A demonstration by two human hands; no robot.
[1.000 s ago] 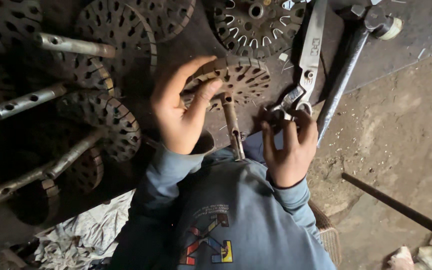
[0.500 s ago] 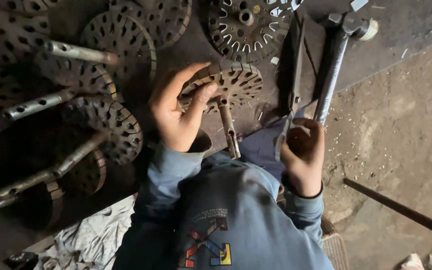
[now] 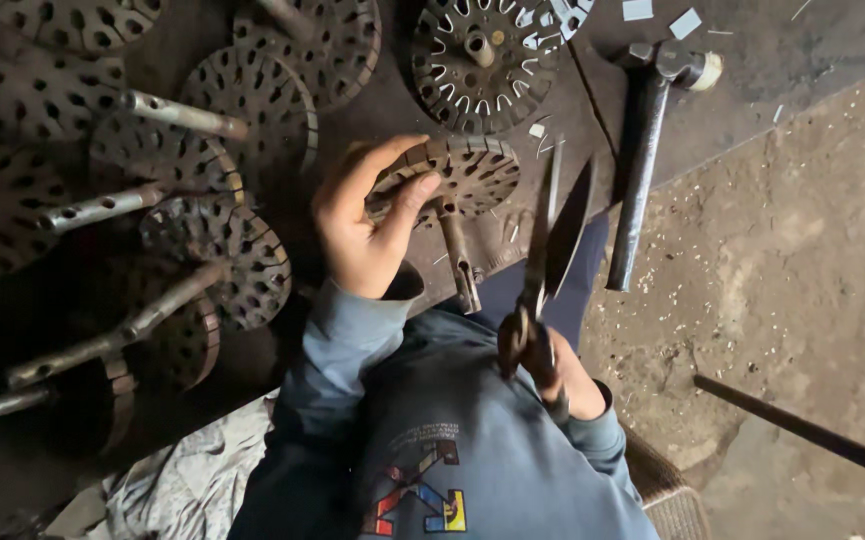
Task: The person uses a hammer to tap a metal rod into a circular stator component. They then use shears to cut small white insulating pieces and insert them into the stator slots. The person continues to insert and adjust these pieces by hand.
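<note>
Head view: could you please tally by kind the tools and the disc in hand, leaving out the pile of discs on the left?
slotted disc, gripped by the left hand: 1
shears, held by the right hand: 1
hammer, lying apart from both hands: 1
Total: 3

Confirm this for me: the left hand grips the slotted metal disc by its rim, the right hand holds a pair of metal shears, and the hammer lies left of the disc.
Not quite. In the head view the hammer lies right of the slotted metal disc, not left. The rest holds: the left hand grips the disc's rim, and the right hand holds the metal shears.
</note>
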